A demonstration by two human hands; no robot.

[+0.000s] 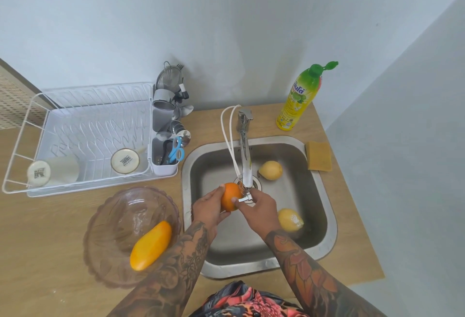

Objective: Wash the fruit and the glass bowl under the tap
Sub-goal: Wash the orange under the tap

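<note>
left hand grips orange under tap | right hand pinches tap lever

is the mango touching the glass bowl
Touching. The head view shows the mango lying inside the glass bowl, resting on its inner wall.

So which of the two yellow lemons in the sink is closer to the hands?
The near yellow lemon, right beside the right hand; the far one lies beyond the tap.
</note>
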